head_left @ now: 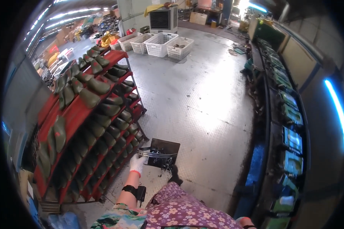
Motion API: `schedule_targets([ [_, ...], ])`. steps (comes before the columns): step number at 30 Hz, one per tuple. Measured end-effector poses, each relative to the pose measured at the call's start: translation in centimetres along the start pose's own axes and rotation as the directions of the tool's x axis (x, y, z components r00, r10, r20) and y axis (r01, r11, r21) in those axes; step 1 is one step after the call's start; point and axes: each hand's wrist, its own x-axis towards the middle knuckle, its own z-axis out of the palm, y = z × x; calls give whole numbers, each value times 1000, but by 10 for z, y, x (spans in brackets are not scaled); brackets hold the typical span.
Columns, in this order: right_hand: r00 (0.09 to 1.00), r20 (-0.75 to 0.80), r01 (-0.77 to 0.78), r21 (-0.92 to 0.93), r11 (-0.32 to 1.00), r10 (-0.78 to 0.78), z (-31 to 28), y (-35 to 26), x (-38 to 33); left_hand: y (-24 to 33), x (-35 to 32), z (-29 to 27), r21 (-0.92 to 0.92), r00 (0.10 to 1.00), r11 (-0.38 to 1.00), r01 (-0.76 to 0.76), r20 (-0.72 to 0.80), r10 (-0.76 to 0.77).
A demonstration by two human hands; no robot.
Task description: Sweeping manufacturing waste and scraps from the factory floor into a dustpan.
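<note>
My left hand, in a white glove with a red cuff, is closed around one end of a thin, curved, silvery strip. The strip passes over a dark square pan on the floor, which has small dark scraps in and around it. Whether strip and pan are joined I cannot tell. Of my right arm only a bit near the wrist, with a dark band, shows at the lower edge; its fingers are hidden.
Left of me stands a red rack full of dark green shoe lasts. A long machine line with green-and-silver moulds runs along the right. White plastic crates and an air cooler stand ahead. My dark shoe is beside the pan.
</note>
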Motion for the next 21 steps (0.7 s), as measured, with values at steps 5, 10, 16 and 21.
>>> schedule_targets([
  [5, 823, -542, 115, -133, 984, -169, -245, -176, -209, 1, 115, 54, -438, 1000, 899, 29, 16, -24],
  [10, 805, -550, 126, -206, 970, -222, -396, -250, -237, 121, 257, 128, -541, 985, 831, 131, 169, -46],
  [16, 804, -510, 154, -319, 935, -306, -591, -413, -233, 177, 425, 173, -648, 988, 746, 152, 128, -91],
  [21, 750, -383, 186, -660, 727, -539, -841, -676, -268, 241, 569, 188, -579, 984, 796, 176, 104, -143],
])
